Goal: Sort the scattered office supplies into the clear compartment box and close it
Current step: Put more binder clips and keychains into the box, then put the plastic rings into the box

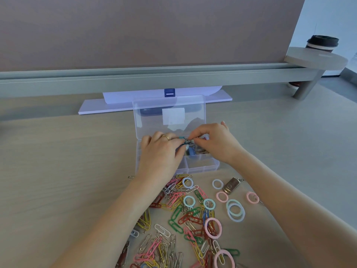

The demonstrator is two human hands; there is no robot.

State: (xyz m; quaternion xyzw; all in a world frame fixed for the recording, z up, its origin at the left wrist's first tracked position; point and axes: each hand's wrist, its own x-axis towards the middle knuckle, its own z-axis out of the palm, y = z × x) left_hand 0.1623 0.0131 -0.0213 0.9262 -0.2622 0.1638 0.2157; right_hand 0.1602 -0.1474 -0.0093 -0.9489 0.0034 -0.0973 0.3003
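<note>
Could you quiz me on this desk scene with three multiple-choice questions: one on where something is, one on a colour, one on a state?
1. Where does the metal USB stick lie?
A. Inside the box
B. On the table, right of the paper clip pile
C. On the round shelf

2. What colour is the lid of the coffee cup?
A. Black
B. Red
C. White

3. How is the clear compartment box now?
A. Shut and latched
B. Upside down
C. Open, lid up

Answers:
1 B: it rests on the table beside the paper clip pile.
2 A: the lid is dark black.
3 C: the lid stands raised behind the left hand and right hand, which work over the compartments.
</note>
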